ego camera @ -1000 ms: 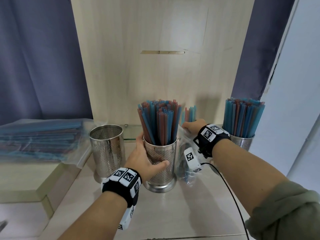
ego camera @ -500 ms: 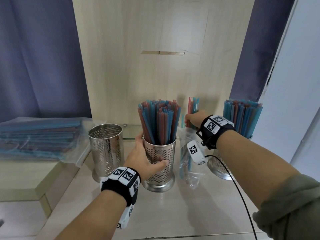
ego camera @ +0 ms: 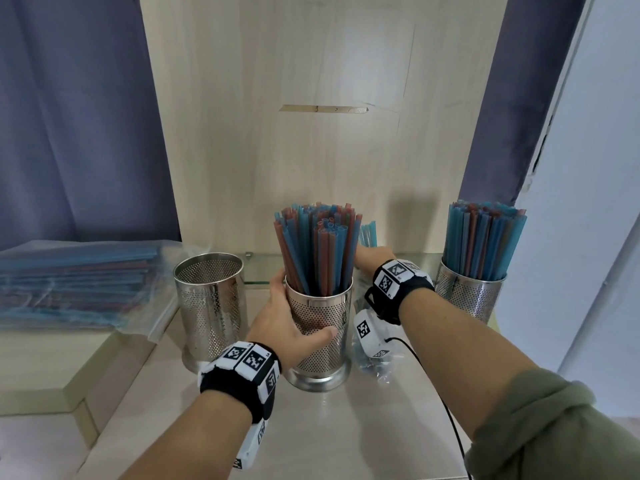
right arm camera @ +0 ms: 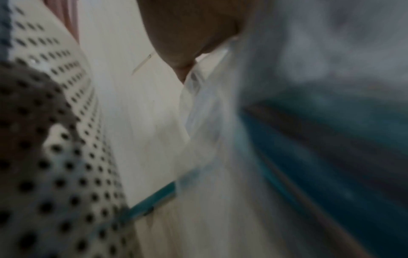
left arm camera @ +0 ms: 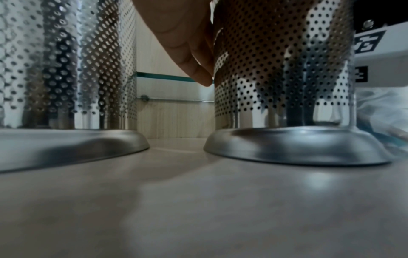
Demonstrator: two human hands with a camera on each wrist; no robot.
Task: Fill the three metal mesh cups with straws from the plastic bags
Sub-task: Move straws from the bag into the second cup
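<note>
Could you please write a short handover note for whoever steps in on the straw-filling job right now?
Left hand grips the middle mesh cup, which is packed with straws and stands on the counter.
Right hand reaches behind that cup and holds a few straws still in a clear plastic bag.
Right cup is full.
Left cup is empty: fill it next.
More bagged straws lie on the raised ledge at the left.
</note>
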